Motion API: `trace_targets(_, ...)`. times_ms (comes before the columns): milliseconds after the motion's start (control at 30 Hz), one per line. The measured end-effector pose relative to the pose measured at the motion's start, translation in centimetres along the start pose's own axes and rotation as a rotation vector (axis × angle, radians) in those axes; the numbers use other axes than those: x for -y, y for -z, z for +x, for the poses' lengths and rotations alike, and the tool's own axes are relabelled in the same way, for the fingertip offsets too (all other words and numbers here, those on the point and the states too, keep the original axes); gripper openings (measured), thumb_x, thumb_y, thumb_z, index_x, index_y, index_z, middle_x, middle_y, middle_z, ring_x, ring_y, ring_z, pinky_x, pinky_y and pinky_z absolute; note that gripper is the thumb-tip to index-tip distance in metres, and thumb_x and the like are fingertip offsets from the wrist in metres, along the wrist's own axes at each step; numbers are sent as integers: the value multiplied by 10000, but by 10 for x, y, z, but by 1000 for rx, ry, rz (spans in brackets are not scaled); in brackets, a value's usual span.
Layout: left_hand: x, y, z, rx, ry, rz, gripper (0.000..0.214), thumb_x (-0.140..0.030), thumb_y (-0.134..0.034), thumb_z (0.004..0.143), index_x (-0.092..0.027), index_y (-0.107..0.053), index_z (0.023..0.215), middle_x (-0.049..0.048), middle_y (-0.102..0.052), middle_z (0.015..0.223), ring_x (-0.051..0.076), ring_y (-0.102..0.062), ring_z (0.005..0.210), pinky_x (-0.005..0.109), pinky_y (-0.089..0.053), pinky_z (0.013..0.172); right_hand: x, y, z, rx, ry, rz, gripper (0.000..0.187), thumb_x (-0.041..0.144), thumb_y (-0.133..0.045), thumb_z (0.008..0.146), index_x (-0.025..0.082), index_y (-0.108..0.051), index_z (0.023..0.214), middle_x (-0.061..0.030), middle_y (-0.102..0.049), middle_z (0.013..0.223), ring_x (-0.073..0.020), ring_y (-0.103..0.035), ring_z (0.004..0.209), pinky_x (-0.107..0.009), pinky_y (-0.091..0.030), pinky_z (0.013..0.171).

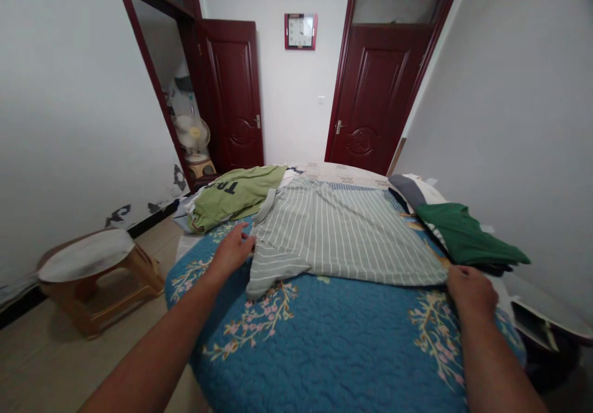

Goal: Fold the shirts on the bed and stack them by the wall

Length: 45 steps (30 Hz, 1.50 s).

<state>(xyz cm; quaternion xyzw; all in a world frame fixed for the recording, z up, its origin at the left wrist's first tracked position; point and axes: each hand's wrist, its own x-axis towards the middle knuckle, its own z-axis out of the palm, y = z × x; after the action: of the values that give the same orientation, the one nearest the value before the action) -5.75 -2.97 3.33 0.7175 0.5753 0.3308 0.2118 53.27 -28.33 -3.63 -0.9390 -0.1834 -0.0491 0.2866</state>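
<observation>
A grey-green striped shirt [340,234] lies spread flat on the blue flowered quilt [324,345] of a bed. My left hand [234,251] rests at the shirt's left edge near the sleeve, fingers pinching the cloth. My right hand [470,289] is at the shirt's lower right corner, fingers curled under and closed on the hem. An olive-green T-shirt [234,196] with dark letters lies crumpled at the far left of the bed. A dark green garment [466,235] lies folded on a stack at the right.
A low wooden stool [95,271] with a white cushion stands on the floor at left. Two dark red doors [380,98] and a wall clock [301,31] face me. An open closet holds a fan [191,134]. A white wall runs close along the right.
</observation>
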Motion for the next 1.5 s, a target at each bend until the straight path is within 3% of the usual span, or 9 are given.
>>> trace_targets(167, 4, -14, 63, -89, 57, -14, 508, -371, -765, 848, -157, -736, 1308, 165, -790, 1208, 335, -711, 1168, 413, -512, 1050, -10, -2, 4, 18, 13, -99, 523, 441, -453, 948, 226, -802, 1271, -246, -770, 1216, -453, -722, 1186, -560, -569, 936)
trace_targets(333, 14, -36, 103, -94, 179, -189, 219, -254, -792, 747, -195, -785, 959, 106, -811, 947, 312, -748, 1032, 383, -560, 949, -21, -9, 13, 34, 32, -117, 492, 482, -457, 937, 355, -812, 1253, -241, -766, 1212, -454, -719, 1174, -588, -552, 864)
trace_targets(533, 43, -40, 125, -227, 317, -333, 265, -239, -662, 809, -159, -702, 1058, 61, -735, 849, 182, -704, 697, 306, -586, 684, -25, -11, 21, 49, 30, -129, 467, 502, -499, 893, 452, -800, 1246, -261, -747, 1223, -435, -701, 1203, -598, -520, 888)
trace_targets(800, 61, -49, 130, -292, 228, -190, 198, -225, -664, 775, -183, -717, 961, 68, -756, 936, 221, -705, 893, 340, -558, 878, -36, -14, 24, 91, -31, -266, 544, 514, -457, 885, 504, -724, 1359, -252, -729, 1272, -408, -704, 1197, -593, -534, 897)
trace_targets(1033, 48, -36, 121, -241, 111, 152, 268, -227, -652, 785, -171, -718, 1039, 160, -771, 1096, 327, -698, 1089, 443, -528, 1017, -6, 13, -1, 160, 17, -411, 551, 444, -364, 998, 252, -754, 1337, -227, -737, 1319, -381, -732, 1198, -481, -566, 899)
trace_targets(1133, 34, -26, 109, -101, -7, 257, 375, -414, -671, 838, -156, -719, 1106, 184, -760, 1109, 368, -699, 1108, 472, -543, 1000, 12, 26, -16, 178, 10, -363, 477, 394, -471, 973, 218, -766, 1302, -203, -768, 1261, -348, -738, 1186, -420, -554, 962)
trace_targets(1233, 12, -17, 74, 270, -128, 180, 587, -665, -658, 839, -184, -738, 1166, 145, -767, 1085, 340, -735, 989, 441, -579, 900, 21, 34, -24, 177, -7, -300, 442, 356, -524, 939, 222, -780, 1274, -175, -776, 1267, -331, -736, 1174, -396, -552, 971)
trace_targets(1333, -5, -16, 21, 588, -414, 138, 712, -689, -772, 772, -295, -716, 1362, 108, -755, 1306, 345, -708, 1177, 438, -556, 1001, 23, 36, -29, 175, -24, -266, 448, 360, -529, 938, 219, -773, 1286, -164, -774, 1279, -325, -729, 1190, -387, -546, 983)
trace_targets(1500, -19, -19, -34, 554, -634, 274, 354, -513, -598, 942, -277, -791, 1122, 114, -762, 1123, 327, -679, 1103, 450, -512, 1000, 27, 39, -34, 169, -22, -244, 474, 339, -543, 936, 204, -755, 1338, -178, -762, 1301, -333, -723, 1199, -387, -537, 987)
